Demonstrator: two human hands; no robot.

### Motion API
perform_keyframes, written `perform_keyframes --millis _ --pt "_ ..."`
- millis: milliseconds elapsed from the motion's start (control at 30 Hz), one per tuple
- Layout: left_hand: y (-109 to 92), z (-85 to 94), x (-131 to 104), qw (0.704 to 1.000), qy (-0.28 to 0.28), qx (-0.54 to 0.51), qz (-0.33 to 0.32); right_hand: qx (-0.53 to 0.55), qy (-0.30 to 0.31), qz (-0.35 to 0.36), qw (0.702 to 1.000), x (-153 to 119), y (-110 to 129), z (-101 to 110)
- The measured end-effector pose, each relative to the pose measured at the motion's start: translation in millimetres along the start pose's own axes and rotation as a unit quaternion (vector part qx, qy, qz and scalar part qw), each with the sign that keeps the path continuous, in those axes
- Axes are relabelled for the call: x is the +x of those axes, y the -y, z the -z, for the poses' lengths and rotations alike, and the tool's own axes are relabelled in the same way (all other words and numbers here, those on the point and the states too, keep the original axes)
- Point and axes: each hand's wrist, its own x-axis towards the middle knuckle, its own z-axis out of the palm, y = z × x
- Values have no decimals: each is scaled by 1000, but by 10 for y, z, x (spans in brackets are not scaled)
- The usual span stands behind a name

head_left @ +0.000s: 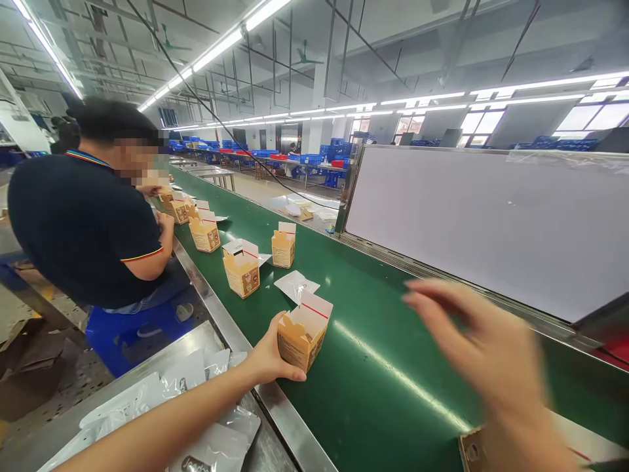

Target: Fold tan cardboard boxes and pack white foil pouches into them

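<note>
My left hand (pixel 272 354) is wrapped around a small tan carton (pixel 299 344) standing on the green conveyor belt (pixel 363 373), its white flap with a red strip raised. Just behind that carton lies a flat white pouch (pixel 295 285). Blurred by motion, my right hand (pixel 486 347) hovers over the belt's right side, its fingers stretched out with nothing visible in them. Below its wrist another carton (pixel 472 451) shows in part at the bottom edge, with the rest hidden by the hand and the frame.
Further open-topped cartons (pixel 242 272) stand along the belt. Silver-white pouches (pixel 216 439) are heaped on a metal ledge at lower left. A co-worker (pixel 93 223) sits left of the belt on a blue stool (pixel 118 341). A white panel (pixel 481 223) borders the far side.
</note>
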Motion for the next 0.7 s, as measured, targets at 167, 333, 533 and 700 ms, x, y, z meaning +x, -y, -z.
perform_keyframes --millis 167,333,533,700 --pt "66 44 66 997 73 -37 5 9 252 122 960 897 37 -1831" --pt "123 -7 343 970 233 -65 -17 50 314 127 939 615 -253 -2612" --pt "-34 -139 464 957 289 3 -10 160 138 -32 977 496 -372 -2098" --pt "-267 -78 239 970 183 129 -98 297 -13 -82 951 173 -243 -709"
